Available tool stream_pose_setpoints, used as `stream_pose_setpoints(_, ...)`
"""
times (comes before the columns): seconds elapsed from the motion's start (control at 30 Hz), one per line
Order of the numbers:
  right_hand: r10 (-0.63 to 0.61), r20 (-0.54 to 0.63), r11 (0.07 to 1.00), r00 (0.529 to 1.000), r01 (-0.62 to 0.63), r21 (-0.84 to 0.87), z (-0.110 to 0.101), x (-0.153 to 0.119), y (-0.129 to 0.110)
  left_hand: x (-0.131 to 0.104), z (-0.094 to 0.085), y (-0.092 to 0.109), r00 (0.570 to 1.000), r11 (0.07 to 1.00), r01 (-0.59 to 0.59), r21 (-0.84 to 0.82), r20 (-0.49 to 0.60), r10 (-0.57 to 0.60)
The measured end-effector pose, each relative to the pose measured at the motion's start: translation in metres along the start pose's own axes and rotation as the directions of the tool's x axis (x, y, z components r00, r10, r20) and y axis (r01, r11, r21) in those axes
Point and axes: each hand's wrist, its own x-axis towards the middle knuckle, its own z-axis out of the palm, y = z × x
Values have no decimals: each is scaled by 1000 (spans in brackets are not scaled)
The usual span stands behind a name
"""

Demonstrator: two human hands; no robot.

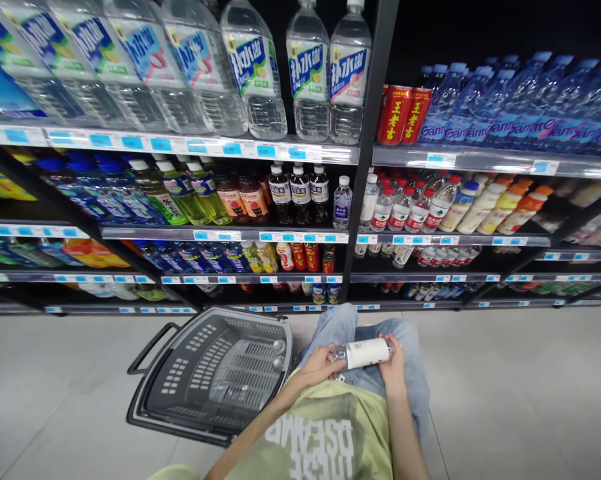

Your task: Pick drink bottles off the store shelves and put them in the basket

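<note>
Bottle (364, 354) lies crosswise beyond the right rim of the basket (190, 400), long axis running hand to hand, left hand (321, 365) and right hand (395, 363) each curled round one end.

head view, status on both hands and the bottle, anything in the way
Left hand and right hand holding opposite ends of white-labelled clear plastic bottle. Bottle roughly sideways. Grey shopping basket to the left, not blocking.

Bare floor (500, 387) opens to the right of the right hand (393, 359), leaving room to pass, while a basket (176, 380) stands left of the left hand (322, 367), accessible over its rim. Ahead, bent knees (339, 320) obstruct the low route to the shelves (176, 234).
</note>
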Motion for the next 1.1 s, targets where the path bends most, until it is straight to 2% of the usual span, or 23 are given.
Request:
stream_pose_setpoints(0.1, 38, 4, 998, 999, -39, 58, -3, 2, 1, 3, 0, -2, 1000, 999, -1, -41, 26, 2)
stream_pose_setpoints(0.4, 93, -12, 991, 996, -91, 98, -1, 0, -3, 0, -1, 0, 998, 997, -54, 51, 12, 54)
stream_pose_setpoints(0.5, 116, 57, 993, 992, -118, 30, 4, -9, -6, -1, 0, -1, 998, 998, -57, 29, -6, 57)
stream_pose_setpoints(0.63, 153, 248, 988, 957, -144, -55, 7, -28, -9, 0, 0, -8, 993, 994, -111, -7, -43, 111)
stream_pose_setpoints(0.73, 119, 385, 984, 915, -58, -166, 6, -43, -11, -1, -1, -14, 985, 990, -138, 6, -104, 138)
stream_pose_setpoints(0.8, 100, 404, 972, 909, -3, -235, 5, -51, -9, -5, -4, -16, 982, 990, -130, 50, -134, 136)
stream_pose_setpoints(0.87, 78, 391, 961, 917, 36, -276, 5, -60, -2, -12, -7, -15, 970, 980, -165, 108, -164, 181)
stream_pose_setpoints(1.0, -53, 378, 949, 924, 165, -270, 6, -81, 18, -38, -12, 1, 894, 912, -326, 249, -233, 383)
stream_pose_setpoints(1.1, -173, 476, 888, 862, 345, -303, 12, -101, 29, -65, -16, 24, 879, 852, -281, 442, -237, 413)
